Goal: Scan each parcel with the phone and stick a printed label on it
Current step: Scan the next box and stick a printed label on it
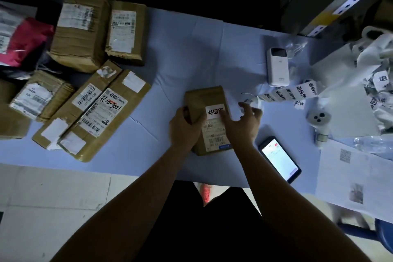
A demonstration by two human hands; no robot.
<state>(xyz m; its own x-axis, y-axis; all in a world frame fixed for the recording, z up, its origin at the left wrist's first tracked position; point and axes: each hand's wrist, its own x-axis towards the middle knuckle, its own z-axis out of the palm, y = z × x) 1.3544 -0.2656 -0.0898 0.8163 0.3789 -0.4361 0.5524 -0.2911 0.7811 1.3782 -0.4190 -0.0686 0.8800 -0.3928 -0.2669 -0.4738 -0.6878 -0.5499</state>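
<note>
Parcel (pixel 203 98): you are handling brown cardboard, looking matt and slightly creased.
Label (pixel 212 112): you are pressing smooth white paper.
Phone (pixel 279 158): you are seeing glossy dark glass.
Tabletop (pixel 180 49): pale, matt sheeting is showing fold creases.

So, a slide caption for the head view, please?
Left hand holds the parcel; right hand presses a label onto it.

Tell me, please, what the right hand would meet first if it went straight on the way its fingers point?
Probably the loose end of the label strip, lying just beyond the right hand on the parcel; the white printer sits farther back. Depth is unclear.
</note>
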